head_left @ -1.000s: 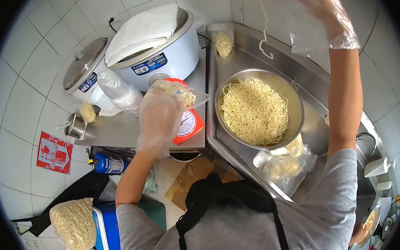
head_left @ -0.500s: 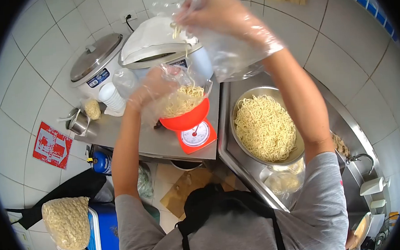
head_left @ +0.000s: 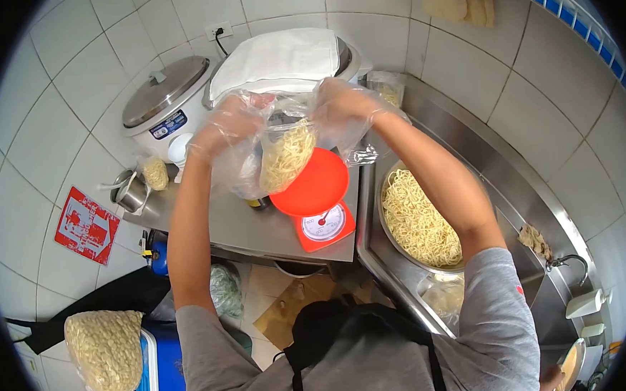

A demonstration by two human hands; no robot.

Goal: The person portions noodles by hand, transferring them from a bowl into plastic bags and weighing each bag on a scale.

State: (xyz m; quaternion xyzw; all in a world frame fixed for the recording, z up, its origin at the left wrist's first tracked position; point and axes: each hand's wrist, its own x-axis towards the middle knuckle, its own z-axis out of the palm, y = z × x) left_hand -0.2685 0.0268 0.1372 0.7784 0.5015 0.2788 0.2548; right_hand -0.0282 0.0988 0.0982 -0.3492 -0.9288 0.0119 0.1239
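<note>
A clear plastic bag of noodles [head_left: 288, 157] hangs between my two hands, above the left side of the red weighing pan. My left hand [head_left: 233, 121], in a loose clear plastic glove, is closed on one side of the bag's top. Opposite it, my right hand [head_left: 347, 102], gloved the same way, grips the other side. The red pan [head_left: 319, 181] holds nothing visible and sits tilted in view on a red kitchen scale [head_left: 326, 227] with a round dial. Right of the scale stands a large metal bowl [head_left: 385, 223] heaped with pale noodles [head_left: 418, 218].
A rice cooker [head_left: 171, 104] and a second one under a white cloth [head_left: 276, 58] stand behind. A metal pot [head_left: 132, 192] and a small bag [head_left: 155, 174] are at the left. Bagged noodles [head_left: 445, 298] lie below the bowl. A faucet [head_left: 571, 262] is at the right.
My right hand has come down from high above to the bag's top. The noodle-filled bag has been lifted off the red pan, and the scale now shows fully.
</note>
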